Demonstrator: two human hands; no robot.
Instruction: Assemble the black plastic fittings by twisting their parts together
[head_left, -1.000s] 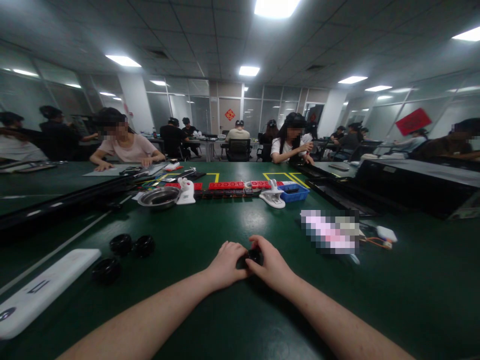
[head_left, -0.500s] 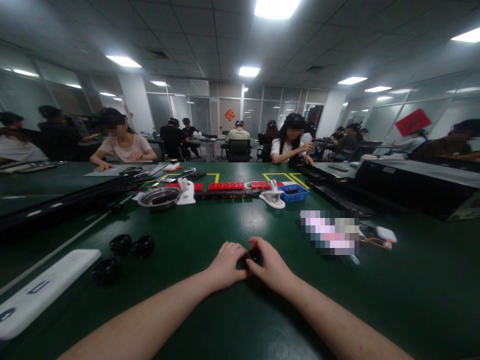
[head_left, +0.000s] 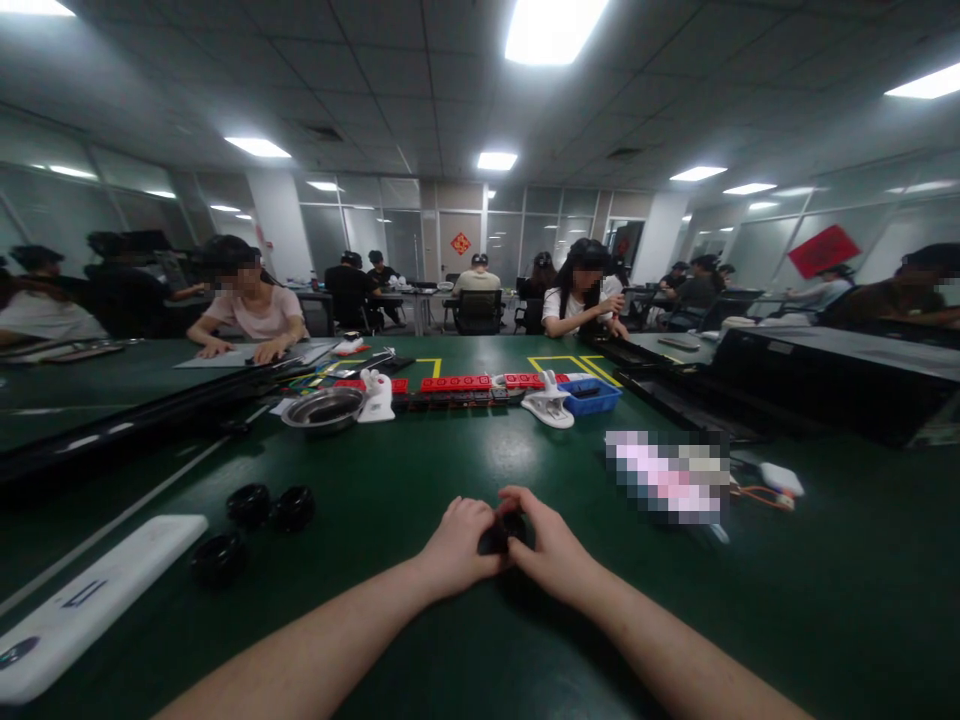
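Observation:
A glossy black round piece (head_left: 513, 528) is between my two hands, low over the green table in the middle of the view. My left hand (head_left: 463, 540) is curled against its left side, with the thumb below it. My right hand (head_left: 553, 545) closes on it from the right, index finger bent over the top and thumb near the front. The fingers cover much of the piece. Off to the left stand three similar black pieces, ring-like or cup-like: one (head_left: 248, 506), another (head_left: 293, 508) beside it, and a third (head_left: 217, 558) nearer me.
A long white case (head_left: 97, 600) lies at near left. Farther back are a metal bowl (head_left: 324, 408), white clip-like stands (head_left: 550, 405), red blocks (head_left: 456, 384) and a blue bin (head_left: 592, 397). Black panels (head_left: 832, 380) occupy the right. Co-workers sit across the table.
The view has tilted up slightly, so everything sits lower. More of the black piece shows between my hands. The left co-worker's raised hand has come down to the table.

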